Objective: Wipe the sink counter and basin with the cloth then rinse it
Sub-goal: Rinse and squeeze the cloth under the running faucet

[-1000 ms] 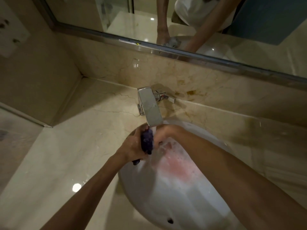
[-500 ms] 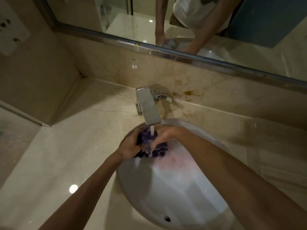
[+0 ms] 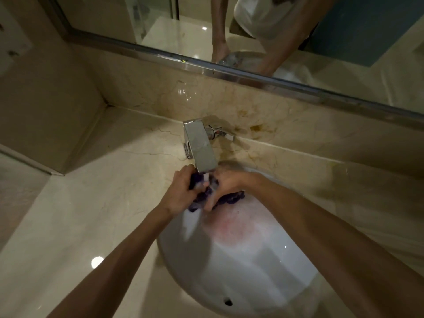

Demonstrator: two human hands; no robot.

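The cloth is a dark purple rag, soaked and bunched into a crumpled wad with frayed, ruffled edges. It sits at the back of the basin, directly under the spout of the square chrome faucet, and a thin stream of water falls onto its top. One lobe of it trails out to the right along the basin's back edge, beyond the fingers, and a small dark corner hangs below the left hand.

Both hands are together on the cloth. The left hand grips its left side with the fingers curled round the fabric, and the right hand clamps the other side, its fingers pressed down into the wad. The two hands nearly meet across it.

The basin is a white oval bowl set into the counter, wet and glossy, with a faint pinkish tint in the water film below the hands and a small overflow hole near its front edge. The counter is pale veined marble with a bright light reflection near its front left. Behind the faucet rises a marble backsplash with brownish stains, and above it a metal-framed mirror reflects the person's arms.
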